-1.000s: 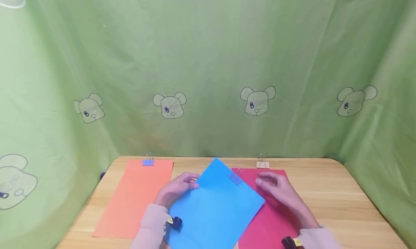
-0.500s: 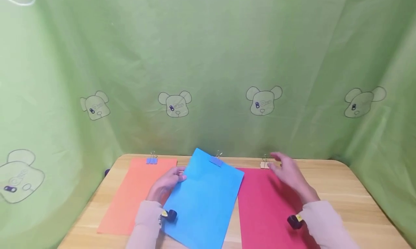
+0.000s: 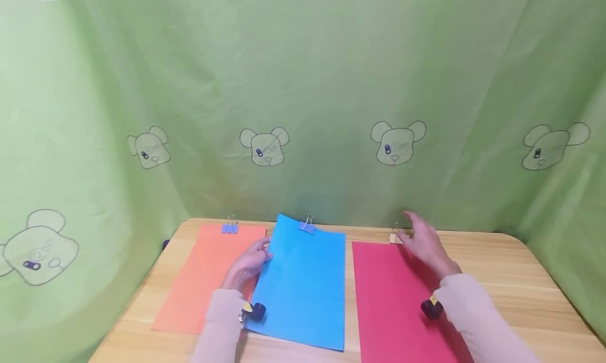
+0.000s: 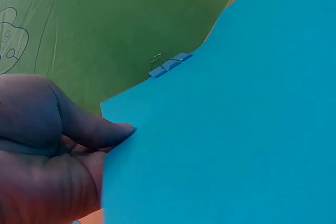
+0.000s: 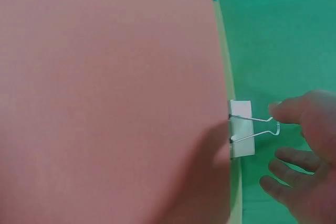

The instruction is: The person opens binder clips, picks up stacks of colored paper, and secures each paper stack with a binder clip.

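A blue sheet (image 3: 303, 284) with a purplish-blue binder clip (image 3: 306, 227) at its top edge lies in the middle, its upper left corner raised. My left hand (image 3: 251, 260) pinches the sheet's left edge, the thumb (image 4: 118, 129) on its face and the fingers hidden behind. To the right lies a red sheet (image 3: 393, 300). A pale binder clip (image 5: 242, 128) with wire handles sits at that sheet's top edge. Beside this clip is my right hand (image 3: 426, 247), its thumb tip right at the wire handle and its fingers spread loosely apart from it.
An orange sheet (image 3: 208, 284) with a blue binder clip (image 3: 230, 229) lies at the left, partly under my left forearm. The wooden table (image 3: 511, 289) ends at the back against a green curtain (image 3: 322, 89) with printed bear heads.
The blue sheet has turned from slanted to nearly straight and moved off the red sheet, between the two others. My right hand has moved forward to the pale clip.
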Demonstrator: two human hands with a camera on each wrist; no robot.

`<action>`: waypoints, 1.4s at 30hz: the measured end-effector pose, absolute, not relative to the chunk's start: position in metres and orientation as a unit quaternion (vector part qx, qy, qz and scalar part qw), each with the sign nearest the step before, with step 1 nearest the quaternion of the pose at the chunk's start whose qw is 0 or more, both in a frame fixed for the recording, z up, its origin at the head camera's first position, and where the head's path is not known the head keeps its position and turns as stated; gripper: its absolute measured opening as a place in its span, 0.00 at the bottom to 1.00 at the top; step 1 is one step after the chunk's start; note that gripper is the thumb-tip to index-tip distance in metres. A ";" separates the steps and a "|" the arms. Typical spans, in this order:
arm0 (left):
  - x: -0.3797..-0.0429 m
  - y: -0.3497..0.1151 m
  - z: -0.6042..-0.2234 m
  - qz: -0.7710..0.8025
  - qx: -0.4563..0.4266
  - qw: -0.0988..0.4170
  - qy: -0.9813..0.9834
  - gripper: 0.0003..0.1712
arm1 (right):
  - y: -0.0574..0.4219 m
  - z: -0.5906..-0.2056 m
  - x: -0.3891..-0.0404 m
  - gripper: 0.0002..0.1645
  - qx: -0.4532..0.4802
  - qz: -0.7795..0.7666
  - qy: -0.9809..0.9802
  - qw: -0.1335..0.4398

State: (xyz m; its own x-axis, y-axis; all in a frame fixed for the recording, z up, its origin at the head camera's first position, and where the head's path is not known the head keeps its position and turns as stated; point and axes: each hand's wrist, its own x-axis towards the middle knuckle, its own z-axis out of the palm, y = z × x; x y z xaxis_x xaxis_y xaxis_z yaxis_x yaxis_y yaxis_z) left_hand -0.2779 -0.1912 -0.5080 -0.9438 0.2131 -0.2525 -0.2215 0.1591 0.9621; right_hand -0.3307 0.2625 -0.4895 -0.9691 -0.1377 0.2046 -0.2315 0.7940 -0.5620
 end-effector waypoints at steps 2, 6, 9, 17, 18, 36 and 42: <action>-0.278 -0.188 -0.508 0.636 -0.010 0.159 0.755 0.33 | 0.263 -0.492 -0.335 0.43 0.092 0.302 -0.946 0.070; -0.278 -0.186 -0.507 0.628 -0.011 0.153 0.763 0.33 | 0.260 -0.496 -0.341 0.42 0.090 0.298 -0.948 0.063; -0.277 -0.186 -0.504 0.634 -0.010 0.158 0.757 0.33 | 0.258 -0.498 -0.344 0.39 0.090 0.298 -0.949 0.057; -0.275 -0.188 -0.493 0.620 -0.018 0.162 0.767 0.31 | 0.258 -0.502 -0.346 0.31 0.082 0.292 -0.951 0.055; -0.275 -0.189 -0.491 0.616 -0.015 0.160 0.771 0.31 | 0.258 -0.502 -0.346 0.30 0.082 0.293 -0.951 0.057; -0.267 -0.189 -0.470 0.512 -0.005 0.141 0.847 0.27 | 0.263 -0.493 -0.343 0.08 0.104 0.308 -0.940 0.100; -0.261 -0.185 -0.464 0.474 0.001 0.144 0.869 0.23 | 0.261 -0.480 -0.335 0.07 0.119 0.312 -0.936 0.110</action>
